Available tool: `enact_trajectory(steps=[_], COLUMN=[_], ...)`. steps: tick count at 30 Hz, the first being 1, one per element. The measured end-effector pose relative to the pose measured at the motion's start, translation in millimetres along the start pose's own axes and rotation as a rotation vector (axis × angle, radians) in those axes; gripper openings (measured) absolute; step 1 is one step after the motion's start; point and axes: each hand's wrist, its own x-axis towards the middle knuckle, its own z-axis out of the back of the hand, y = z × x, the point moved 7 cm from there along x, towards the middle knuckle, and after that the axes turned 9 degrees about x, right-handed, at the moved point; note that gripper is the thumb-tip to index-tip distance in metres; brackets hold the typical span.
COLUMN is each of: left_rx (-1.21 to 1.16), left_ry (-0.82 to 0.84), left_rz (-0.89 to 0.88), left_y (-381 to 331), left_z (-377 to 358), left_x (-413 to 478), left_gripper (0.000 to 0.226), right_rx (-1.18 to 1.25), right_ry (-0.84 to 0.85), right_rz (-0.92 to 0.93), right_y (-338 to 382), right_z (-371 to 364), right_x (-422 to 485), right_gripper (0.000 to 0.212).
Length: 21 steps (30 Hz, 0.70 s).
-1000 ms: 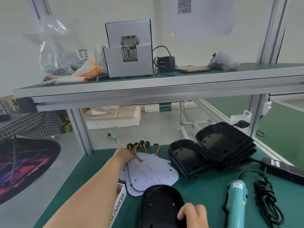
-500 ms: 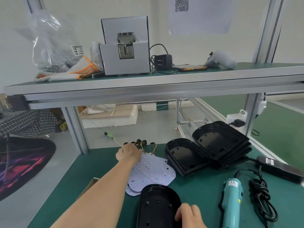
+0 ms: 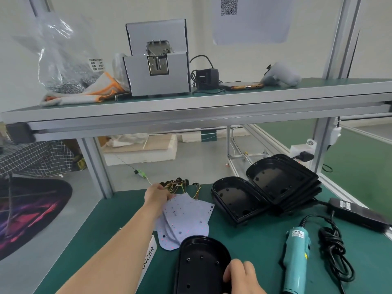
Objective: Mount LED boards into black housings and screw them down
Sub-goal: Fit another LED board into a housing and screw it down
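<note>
You are looking at a green mat (image 3: 254, 234), black housings (image 3: 280, 183), white red-dotted LED boards (image 3: 186, 217), and a teal screwdriver (image 3: 296, 259) lower right.

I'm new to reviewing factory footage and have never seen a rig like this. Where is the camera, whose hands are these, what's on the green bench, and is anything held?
No machine here: a person works bare-handed, and the single picture comes from a camera on their head, looking forward and down. The left hand reaches out to a fanned pile of white LED boards and seems to pinch the top one by its wired end. The right hand holds the near rim of a black housing lying on the green bench. Farther right lie stacked empty housings, a turquoise electric screwdriver and a black power brick. The shelf above carries a grey box, likely a screw feeder, and a bag of screws.
</note>
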Motion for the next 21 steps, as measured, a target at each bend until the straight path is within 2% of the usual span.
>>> enact_trajectory(steps=[2, 5, 6, 7, 8, 10, 11, 14, 16, 18, 21], left_rx=[-0.092, -0.077, 0.240, 0.642, 0.779, 0.518, 0.444, 0.686, 0.654, 0.634, 0.717], left_ry=[0.029, 0.015, 0.014, 0.036, 0.041, 0.060, 0.030, -0.003, -0.052, -0.027, -0.009], left_rz=[0.042, 0.130, 0.106, -0.022, -0.085, -0.011, -0.028, -0.067, -0.107, -0.182, -0.147], left_y=[3.9, 12.8, 9.2, 4.9, 2.7, 5.1, 1.5, -6.1, -6.5, -10.8, -13.3], left_z=[1.6, 4.1, 6.8, 4.3, 3.8, 2.3, 4.9, 1.5, -0.7, -7.5, -11.3], left_x=[2.1, 7.0, 0.8, -0.4, -0.5, 7.7, 11.5, 6.5, 7.0, 2.3, 0.4], left_gripper=[0.007, 0.021, 0.026, 0.032, 0.038, 0.042, 0.039, 0.033, 0.019, 0.018, 0.011], right_rx=[-0.071, -0.072, -0.084, -0.091, -0.097, -0.093, -0.089, -0.064, -0.059, -0.062, -0.094], right_ry=[0.016, 0.002, -0.011, -0.015, -0.023, -0.051, -0.076, -0.149, -0.169, -0.166, -0.123], right_rz=[0.079, 0.026, 0.026, 0.026, 0.038, 0.045, 0.056, 0.071, 0.074, 0.064, 0.056], right_y=[2.4, -4.4, -6.1, -7.2, -7.3, -6.4, -4.7, 0.8, 2.9, 3.8, 3.7], right_z=[-2.7, -6.4, -6.3, -7.2, -8.1, -7.7, -7.0, -4.4, -3.6, -3.3, -4.8], right_x=[-3.6, -5.0, -5.5, -5.4, -4.9, -3.9, -3.2, -0.3, 0.5, 0.4, 0.2], right_gripper=[0.035, 0.038, 0.038, 0.037, 0.036, 0.031, 0.027, 0.018, 0.018, 0.018, 0.020])
